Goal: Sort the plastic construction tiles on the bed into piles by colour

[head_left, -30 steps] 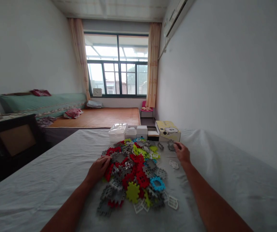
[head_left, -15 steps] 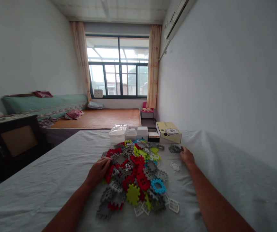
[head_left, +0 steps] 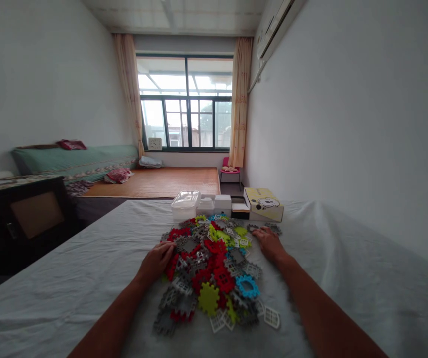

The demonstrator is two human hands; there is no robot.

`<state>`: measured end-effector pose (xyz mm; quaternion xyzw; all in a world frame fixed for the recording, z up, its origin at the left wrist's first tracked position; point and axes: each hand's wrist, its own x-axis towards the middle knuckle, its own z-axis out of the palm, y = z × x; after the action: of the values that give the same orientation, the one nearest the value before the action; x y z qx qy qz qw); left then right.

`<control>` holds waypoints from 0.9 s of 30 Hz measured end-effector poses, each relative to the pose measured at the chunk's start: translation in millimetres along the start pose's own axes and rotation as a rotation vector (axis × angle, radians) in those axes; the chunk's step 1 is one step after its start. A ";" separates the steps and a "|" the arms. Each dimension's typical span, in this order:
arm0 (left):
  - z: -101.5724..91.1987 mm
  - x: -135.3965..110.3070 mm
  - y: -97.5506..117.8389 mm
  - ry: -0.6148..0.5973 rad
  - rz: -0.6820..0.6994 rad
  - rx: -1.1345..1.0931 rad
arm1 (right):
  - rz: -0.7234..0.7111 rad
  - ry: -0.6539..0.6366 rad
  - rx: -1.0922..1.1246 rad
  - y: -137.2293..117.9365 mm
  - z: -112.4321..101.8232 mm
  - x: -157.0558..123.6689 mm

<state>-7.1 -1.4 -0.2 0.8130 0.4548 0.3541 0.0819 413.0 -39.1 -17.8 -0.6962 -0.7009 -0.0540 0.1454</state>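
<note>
A heap of interlocking plastic building pieces lies on the cloth-covered table, with red panels [head_left: 223,278], a lime-green piece [head_left: 208,299], a blue ring-shaped piece [head_left: 247,286] and several grey ones. My left hand [head_left: 157,259] rests against the heap's left edge, fingers loosely extended beside a grey toothed piece [head_left: 188,244]. At the far right side, my right hand [head_left: 270,243] stretches its fingers to a small grey piece [head_left: 253,227]; whether it grips it is unclear. Just beyond that hand lies another grey toothed piece [head_left: 274,228]. White window-shaped pieces [head_left: 272,316] lie at the near right.
Along the table's far edge stand a clear plastic box [head_left: 186,205], small white boxes [head_left: 222,204], a black open box [head_left: 240,209] and a yellow printed carton [head_left: 264,204]. Beyond are a bed [head_left: 169,181] and a dark cabinet [head_left: 20,223]. A wall rises at right.
My right hand has moved left, from the grey toothed piece near the carton toward the heap's far right edge, covering a loose white window piece. My left hand stays in place.
</note>
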 end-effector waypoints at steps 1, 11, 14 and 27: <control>0.0 0.0 0.1 -0.004 0.001 0.002 | 0.025 0.001 -0.015 5.1 -0.3 -1.0; 0.7 0.7 -0.1 -0.017 -0.008 -0.016 | -0.139 0.115 0.244 -9.8 -16.1 -7.2; 1.0 0.2 -0.6 -0.018 -0.010 -0.027 | -0.229 0.099 0.352 -36.6 -24.0 -12.7; -0.4 0.5 1.7 -0.013 0.001 -0.027 | -0.292 -0.070 0.516 -72.8 -51.1 -29.9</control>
<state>-6.0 -2.1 1.1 0.8145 0.4489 0.3548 0.0957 347.1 -83.8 31.7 -0.5296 -0.7888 0.1295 0.2838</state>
